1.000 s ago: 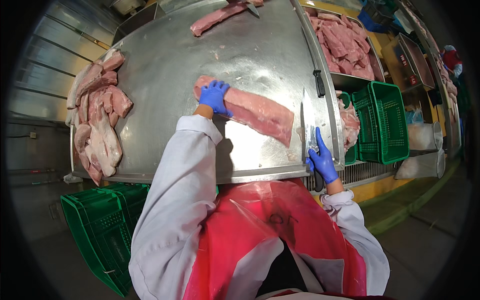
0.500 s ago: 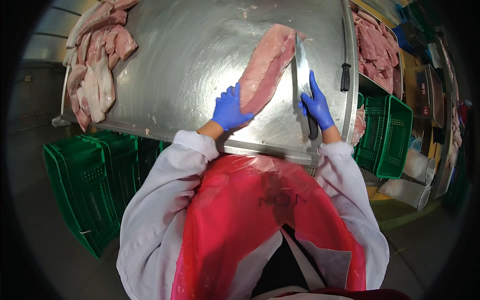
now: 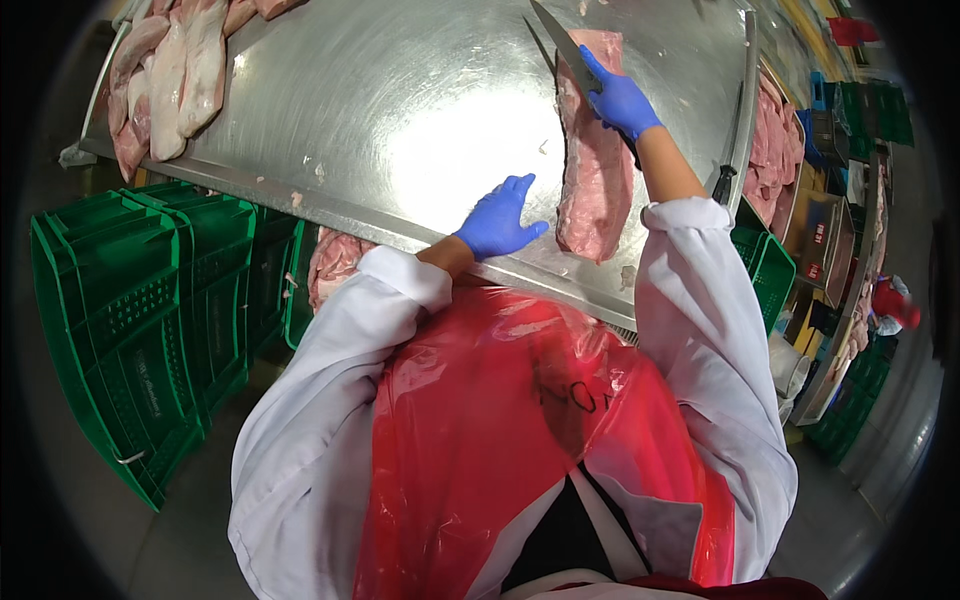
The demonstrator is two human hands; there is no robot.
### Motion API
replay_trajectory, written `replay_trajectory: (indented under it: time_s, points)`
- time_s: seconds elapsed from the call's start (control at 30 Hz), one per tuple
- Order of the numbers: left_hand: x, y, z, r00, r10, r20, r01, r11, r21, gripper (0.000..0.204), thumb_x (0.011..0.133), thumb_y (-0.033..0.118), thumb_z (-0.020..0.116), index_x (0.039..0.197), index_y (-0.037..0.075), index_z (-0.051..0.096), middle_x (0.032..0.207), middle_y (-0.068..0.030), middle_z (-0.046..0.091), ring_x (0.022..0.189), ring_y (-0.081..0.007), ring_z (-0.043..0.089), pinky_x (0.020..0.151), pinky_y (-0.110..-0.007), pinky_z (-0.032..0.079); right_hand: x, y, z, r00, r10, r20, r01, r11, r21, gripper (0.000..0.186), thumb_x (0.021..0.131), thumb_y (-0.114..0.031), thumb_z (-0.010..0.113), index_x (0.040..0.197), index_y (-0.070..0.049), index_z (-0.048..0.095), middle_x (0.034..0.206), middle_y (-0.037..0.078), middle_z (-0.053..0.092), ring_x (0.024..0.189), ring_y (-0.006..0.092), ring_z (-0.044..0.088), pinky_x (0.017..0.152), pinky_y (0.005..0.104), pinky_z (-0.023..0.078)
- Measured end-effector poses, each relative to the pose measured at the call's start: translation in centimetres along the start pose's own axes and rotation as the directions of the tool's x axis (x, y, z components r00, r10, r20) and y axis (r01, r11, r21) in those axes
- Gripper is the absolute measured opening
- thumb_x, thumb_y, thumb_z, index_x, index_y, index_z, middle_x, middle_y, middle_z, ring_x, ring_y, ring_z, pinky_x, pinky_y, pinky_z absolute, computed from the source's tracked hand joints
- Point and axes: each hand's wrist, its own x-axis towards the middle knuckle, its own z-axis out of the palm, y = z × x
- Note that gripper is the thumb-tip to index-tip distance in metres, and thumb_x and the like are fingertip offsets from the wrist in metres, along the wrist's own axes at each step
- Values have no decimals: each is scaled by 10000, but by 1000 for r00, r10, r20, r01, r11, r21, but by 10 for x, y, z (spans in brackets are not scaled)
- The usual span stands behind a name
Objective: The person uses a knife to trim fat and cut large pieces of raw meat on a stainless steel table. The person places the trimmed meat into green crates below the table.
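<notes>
While L fingers sit wide, L of meat, R fingers grip knife above it.

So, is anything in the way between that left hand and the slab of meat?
Nothing visible stands between the left hand and the slab of meat; steel tabletop shows in the gap. The knife in the right hand overlaps the slab's far part, off that path.

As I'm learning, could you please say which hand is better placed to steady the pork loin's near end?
Probably the left hand: empty and beside the near end of the pork loin, while the right hand grips the knife.
</notes>
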Motion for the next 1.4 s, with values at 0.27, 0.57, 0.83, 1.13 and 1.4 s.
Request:
replay_trajectory:
  time_s: [0.27,0.57,0.83,1.13,1.4]
  points:
    - [-19,-37,-67,970,-124,-210,74,969,-234,661,884,318,738,1389,-9,463,1163,-167,626,992,-273,650,889,-382,538,-64,13,-8,974,84,209,-63,993,-104,801,880,-14,510,1587,-316,286,720,179,650,538,219,628,577,372,558]
    - [45,-45,-78,961,-8,-275,-77,952,-296,568,908,290,718,1331,-39,530,1125,-126,624,911,-187,625,797,-325,551,-38,-3,16,988,139,74,-134,989,-69,762,909,-86,543,1584,-322,280,668,205,619,515,261,617,598,412,545]
    - [79,-59,-67,912,-207,-355,28,893,-449,439,891,289,735,1184,-18,627,915,-113,708,835,-214,683,797,-340,550,-91,2,34,997,60,37,-46,948,-314,798,896,-93,539,1596,-310,222,773,277,672,655,414,673,674,495,539]
    - [133,-52,-32,837,-400,-374,38,724,-689,341,897,278,744,1061,1,631,852,-91,696,728,-171,643,702,-322,527,-301,-13,2,897,280,342,-289,957,-26,812,901,-64,537,1608,-245,181,677,252,634,587,372,659,616,484,528]
    - [173,-13,19,896,-406,-177,297,848,-439,459,840,393,668,971,-46,663,946,-262,700,901,-399,695,817,-437,539,-235,-6,-25,941,329,-76,-296,913,282,786,934,-58,537,1609,-296,211,710,137,664,561,190,640,553,363,537]
